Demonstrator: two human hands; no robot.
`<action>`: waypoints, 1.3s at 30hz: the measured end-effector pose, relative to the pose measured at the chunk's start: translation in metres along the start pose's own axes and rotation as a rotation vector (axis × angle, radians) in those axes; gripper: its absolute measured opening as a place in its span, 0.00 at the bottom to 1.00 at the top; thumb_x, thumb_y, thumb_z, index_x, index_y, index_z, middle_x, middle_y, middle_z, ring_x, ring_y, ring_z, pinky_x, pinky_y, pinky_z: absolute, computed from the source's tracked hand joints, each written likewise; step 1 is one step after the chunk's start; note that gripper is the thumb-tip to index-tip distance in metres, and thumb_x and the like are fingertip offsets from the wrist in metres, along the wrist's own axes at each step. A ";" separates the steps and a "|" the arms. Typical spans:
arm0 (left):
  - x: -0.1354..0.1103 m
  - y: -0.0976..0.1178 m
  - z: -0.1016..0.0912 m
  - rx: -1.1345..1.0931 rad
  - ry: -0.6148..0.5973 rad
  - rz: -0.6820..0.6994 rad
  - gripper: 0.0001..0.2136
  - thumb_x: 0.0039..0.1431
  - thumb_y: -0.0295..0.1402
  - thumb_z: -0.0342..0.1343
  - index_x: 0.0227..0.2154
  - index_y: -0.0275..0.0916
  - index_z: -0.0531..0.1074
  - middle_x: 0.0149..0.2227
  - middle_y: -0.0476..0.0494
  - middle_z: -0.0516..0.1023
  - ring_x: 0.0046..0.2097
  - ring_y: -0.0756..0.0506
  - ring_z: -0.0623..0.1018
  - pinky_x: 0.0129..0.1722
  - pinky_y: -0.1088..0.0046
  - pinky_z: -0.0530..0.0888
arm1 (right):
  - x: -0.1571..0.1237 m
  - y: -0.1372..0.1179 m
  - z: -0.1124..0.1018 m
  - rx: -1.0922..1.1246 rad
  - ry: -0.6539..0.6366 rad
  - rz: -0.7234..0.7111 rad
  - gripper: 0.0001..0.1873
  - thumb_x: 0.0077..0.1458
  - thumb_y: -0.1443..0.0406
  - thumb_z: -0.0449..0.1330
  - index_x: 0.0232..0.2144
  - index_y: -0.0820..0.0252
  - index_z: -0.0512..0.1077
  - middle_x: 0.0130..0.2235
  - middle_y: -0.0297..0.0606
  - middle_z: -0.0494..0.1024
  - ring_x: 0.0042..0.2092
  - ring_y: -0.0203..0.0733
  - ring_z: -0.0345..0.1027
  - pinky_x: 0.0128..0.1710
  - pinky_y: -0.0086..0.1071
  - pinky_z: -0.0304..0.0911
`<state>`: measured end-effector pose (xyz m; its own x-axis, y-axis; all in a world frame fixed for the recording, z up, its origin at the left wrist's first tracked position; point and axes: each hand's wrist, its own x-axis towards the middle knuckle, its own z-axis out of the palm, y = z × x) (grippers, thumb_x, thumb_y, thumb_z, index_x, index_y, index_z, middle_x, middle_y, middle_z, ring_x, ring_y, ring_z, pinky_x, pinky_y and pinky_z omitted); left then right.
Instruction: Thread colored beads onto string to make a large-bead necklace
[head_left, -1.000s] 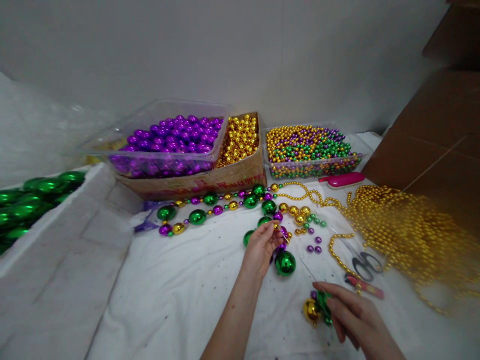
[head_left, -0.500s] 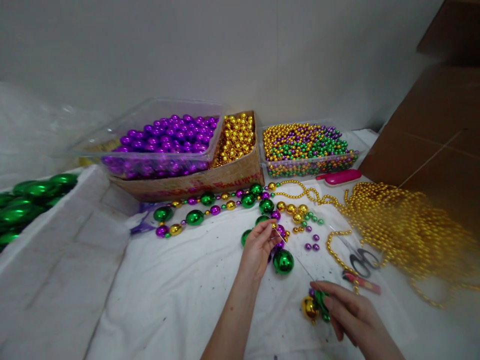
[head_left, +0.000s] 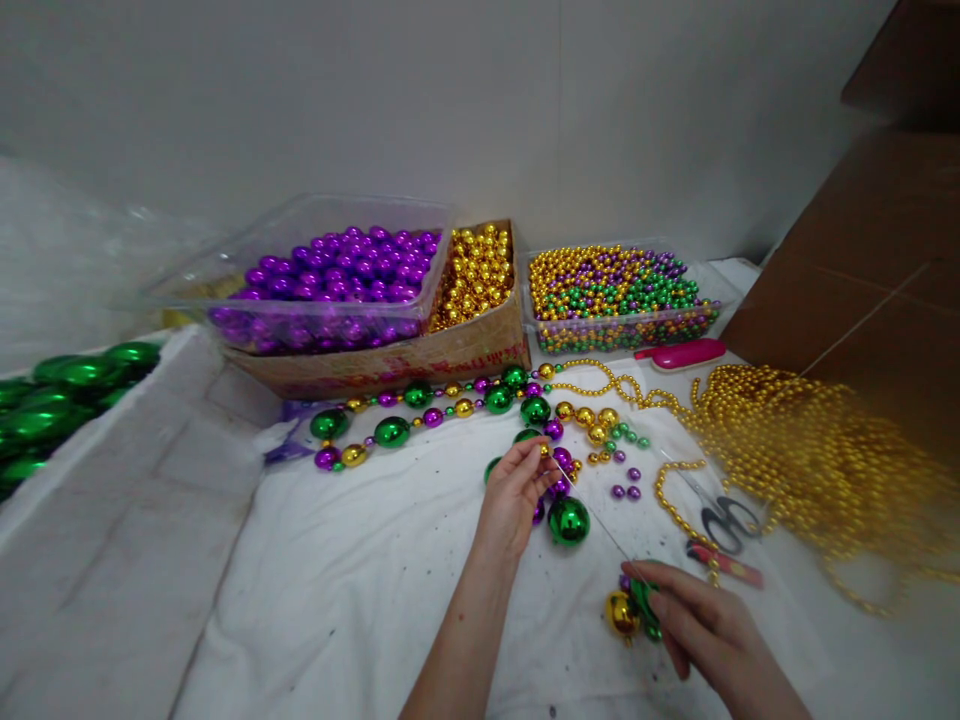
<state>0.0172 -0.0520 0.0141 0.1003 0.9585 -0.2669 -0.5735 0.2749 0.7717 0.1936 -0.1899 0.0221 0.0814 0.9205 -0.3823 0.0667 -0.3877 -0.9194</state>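
Between thumb and forefinger, my left hand (head_left: 517, 490) pinches a small gold bead (head_left: 544, 450). From there a thin string (head_left: 600, 515) runs taut down to my right hand (head_left: 701, 620), whose fingers are closed around green beads (head_left: 645, 605) on it. A larger gold bead (head_left: 621, 612) hangs beside them, with a bit of purple above. Just behind my left hand lie a big green bead (head_left: 568, 521) and several purple ones, partly covered by my fingers. Loose gold beads (head_left: 597, 433), small green beads (head_left: 622, 432) and purple beads (head_left: 634, 474) rest on the white cloth (head_left: 337, 580).
A beaded strand (head_left: 391, 432) lies below a cardboard box (head_left: 375, 372) bearing a purple-bead tub (head_left: 330, 312). A mixed-bead tub (head_left: 622, 330) stands right of it. Scissors (head_left: 724, 525), a red-handled tool (head_left: 724, 563) and piled gold chains (head_left: 810, 450) lie rightward. Green beads fill a left box (head_left: 112, 520).
Both hands keep nearly the same pose, with the string still stretched between them. The whole view has shifted very slightly.
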 end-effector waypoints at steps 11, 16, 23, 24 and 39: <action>-0.003 0.002 0.002 -0.024 -0.028 -0.016 0.11 0.49 0.30 0.63 0.37 0.34 0.74 0.32 0.45 0.74 0.33 0.51 0.74 0.36 0.75 0.72 | 0.004 0.007 -0.002 0.003 -0.036 0.001 0.26 0.52 0.50 0.57 0.44 0.64 0.76 0.14 0.29 0.61 0.18 0.33 0.55 0.21 0.27 0.50; -0.011 0.001 0.009 0.011 -0.167 -0.136 0.11 0.49 0.29 0.63 0.37 0.37 0.73 0.32 0.48 0.73 0.30 0.53 0.72 0.33 0.76 0.71 | 0.020 -0.001 0.008 0.088 -0.105 -0.066 0.21 0.54 0.52 0.57 0.39 0.64 0.72 0.15 0.27 0.62 0.19 0.32 0.56 0.20 0.26 0.51; -0.017 0.003 0.020 0.359 -0.334 -0.121 0.09 0.54 0.34 0.59 0.35 0.34 0.76 0.40 0.40 0.75 0.36 0.49 0.73 0.32 0.77 0.71 | 0.034 -0.003 0.014 0.230 -0.036 -0.086 0.17 0.55 0.51 0.56 0.30 0.60 0.63 0.19 0.29 0.69 0.17 0.27 0.54 0.16 0.21 0.46; -0.016 0.003 0.021 0.374 -0.346 -0.108 0.09 0.54 0.34 0.59 0.35 0.33 0.76 0.40 0.40 0.75 0.36 0.49 0.73 0.32 0.76 0.71 | 0.034 -0.001 0.013 0.251 -0.028 -0.078 0.17 0.55 0.51 0.56 0.31 0.60 0.63 0.20 0.29 0.70 0.17 0.27 0.55 0.16 0.21 0.46; 0.015 0.012 0.014 0.855 -0.389 0.041 0.07 0.55 0.28 0.52 0.34 0.36 0.74 0.47 0.38 0.73 0.39 0.44 0.75 0.37 0.68 0.72 | 0.029 0.000 -0.010 0.390 -0.068 -0.080 0.18 0.57 0.56 0.57 0.44 0.60 0.60 0.24 0.32 0.74 0.16 0.25 0.52 0.16 0.21 0.42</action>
<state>0.0233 -0.0337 0.0278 0.4468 0.8840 -0.1372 0.1931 0.0544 0.9797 0.2057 -0.1640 0.0117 0.0248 0.9533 -0.3011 -0.3134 -0.2786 -0.9078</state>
